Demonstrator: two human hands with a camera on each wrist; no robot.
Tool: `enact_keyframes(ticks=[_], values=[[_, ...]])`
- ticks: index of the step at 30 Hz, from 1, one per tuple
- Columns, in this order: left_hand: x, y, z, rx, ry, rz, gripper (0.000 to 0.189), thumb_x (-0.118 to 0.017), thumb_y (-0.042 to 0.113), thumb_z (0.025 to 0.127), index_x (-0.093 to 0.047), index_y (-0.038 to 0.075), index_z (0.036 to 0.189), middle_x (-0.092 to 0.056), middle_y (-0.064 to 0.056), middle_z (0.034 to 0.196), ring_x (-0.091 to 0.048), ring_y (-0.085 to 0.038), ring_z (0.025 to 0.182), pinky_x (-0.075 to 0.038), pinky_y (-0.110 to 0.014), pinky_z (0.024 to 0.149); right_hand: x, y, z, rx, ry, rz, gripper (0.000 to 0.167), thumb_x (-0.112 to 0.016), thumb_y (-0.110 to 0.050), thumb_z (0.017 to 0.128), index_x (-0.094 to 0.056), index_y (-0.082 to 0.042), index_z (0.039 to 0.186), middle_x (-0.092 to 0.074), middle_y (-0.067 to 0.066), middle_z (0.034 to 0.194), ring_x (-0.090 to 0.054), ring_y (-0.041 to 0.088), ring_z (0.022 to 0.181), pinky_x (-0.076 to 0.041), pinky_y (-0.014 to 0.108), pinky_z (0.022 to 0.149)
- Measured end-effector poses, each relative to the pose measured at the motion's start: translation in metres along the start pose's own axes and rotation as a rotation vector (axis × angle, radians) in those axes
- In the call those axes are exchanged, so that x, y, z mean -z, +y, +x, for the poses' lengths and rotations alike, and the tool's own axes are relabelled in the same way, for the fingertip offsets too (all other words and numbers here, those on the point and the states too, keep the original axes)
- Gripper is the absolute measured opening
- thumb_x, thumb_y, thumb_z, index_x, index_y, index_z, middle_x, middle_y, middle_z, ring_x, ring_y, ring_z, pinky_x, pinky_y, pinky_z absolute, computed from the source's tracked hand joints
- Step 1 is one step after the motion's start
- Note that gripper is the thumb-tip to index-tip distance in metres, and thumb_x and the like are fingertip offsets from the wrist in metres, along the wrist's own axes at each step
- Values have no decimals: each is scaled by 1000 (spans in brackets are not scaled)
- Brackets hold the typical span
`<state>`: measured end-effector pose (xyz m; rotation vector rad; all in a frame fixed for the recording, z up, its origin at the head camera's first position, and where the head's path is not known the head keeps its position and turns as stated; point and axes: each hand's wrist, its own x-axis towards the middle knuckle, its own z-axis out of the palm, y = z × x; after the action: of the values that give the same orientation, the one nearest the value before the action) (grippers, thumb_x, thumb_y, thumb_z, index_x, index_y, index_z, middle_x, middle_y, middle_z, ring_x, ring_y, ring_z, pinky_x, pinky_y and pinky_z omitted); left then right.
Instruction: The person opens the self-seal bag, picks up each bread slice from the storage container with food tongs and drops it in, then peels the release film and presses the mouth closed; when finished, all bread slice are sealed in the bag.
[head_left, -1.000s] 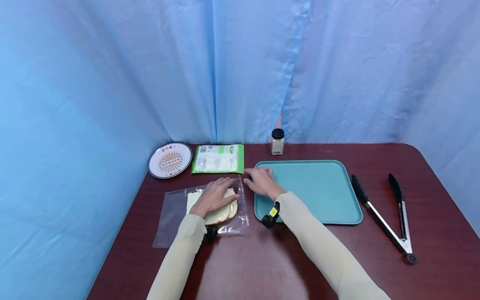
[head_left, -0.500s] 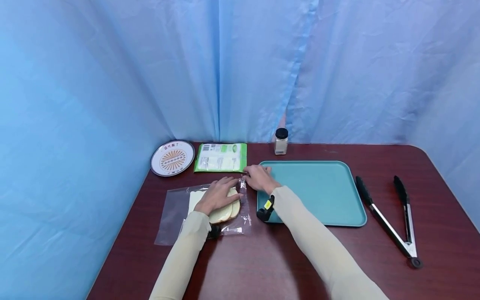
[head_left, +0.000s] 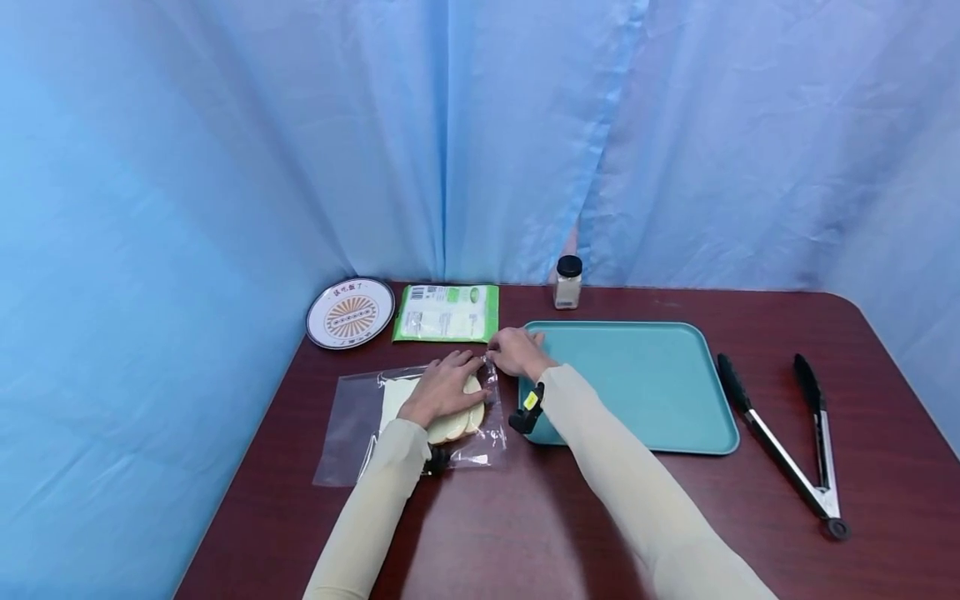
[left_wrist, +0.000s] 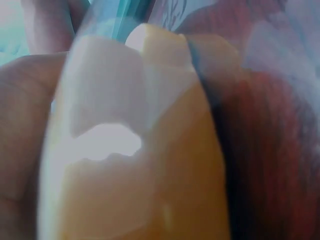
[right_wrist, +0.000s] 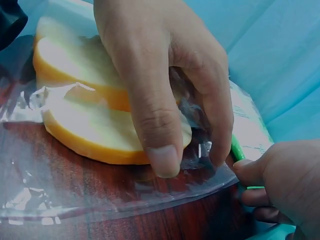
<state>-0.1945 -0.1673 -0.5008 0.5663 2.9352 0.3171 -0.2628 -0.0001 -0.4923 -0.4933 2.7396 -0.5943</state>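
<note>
Sliced bread (head_left: 456,427) lies inside a clear plastic bag (head_left: 337,433) on the table, its slices overlapping. My left hand (head_left: 444,390) rests on the bag over the bread, thumb extended and fingers spread. In the right wrist view the left thumb (right_wrist: 159,135) presses down across the front slices (right_wrist: 95,135). My right hand (head_left: 517,352) pinches the bag's right edge near its far corner, between thumb and fingers. From the left wrist, the bread (left_wrist: 125,195) shows close up through shiny film, with part of the left hand (left_wrist: 22,120) beside it.
A teal tray (head_left: 637,392) lies right of the bag, under the right forearm. Open tongs (head_left: 787,467) lie beyond it. Behind are a patterned plate (head_left: 322,321), a green-and-white packet (head_left: 446,315) and a black-capped jar (head_left: 567,287). Blue curtains (head_left: 510,142) enclose the table's back and left.
My right hand has moved slightly to the bag's corner, and its spread thumb and fingers have come together on the edge. The left hand stays over the bread. The head view has shifted slightly.
</note>
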Motion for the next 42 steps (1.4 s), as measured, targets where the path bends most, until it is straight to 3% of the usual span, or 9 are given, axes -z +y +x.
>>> enact_keyframes(ticks=[17,25,32,42], values=[[-4,5,2,22,4,22,69,-61,54,94,-48,16,149,-44,-14,158,-38,-35,148,-38,-59,117,-5,-3,1,-52,65,50,22,-58,-29,101,-76,-18,107,-73,4,116,-63,32,115,-35,55,103],[-9,5,3,13,52,31,68,-56,61,94,-52,17,146,-48,-12,155,-41,-31,147,-43,-58,114,-3,-3,0,-66,65,82,20,-58,-26,102,-76,-17,103,-73,5,113,-63,33,114,-33,59,108],[-11,4,3,4,81,52,70,-52,64,95,-52,16,146,-47,-12,155,-43,-31,146,-43,-57,113,-2,-1,1,-57,82,136,18,-60,-23,101,-76,-16,99,-74,5,110,-64,31,111,-32,59,108],[-13,0,-1,12,58,79,73,-52,67,94,-51,17,147,-43,-12,158,-40,-31,148,-42,-57,115,-8,4,2,-22,90,181,16,-61,-24,100,-76,-17,96,-75,3,104,-64,28,106,-32,60,105]])
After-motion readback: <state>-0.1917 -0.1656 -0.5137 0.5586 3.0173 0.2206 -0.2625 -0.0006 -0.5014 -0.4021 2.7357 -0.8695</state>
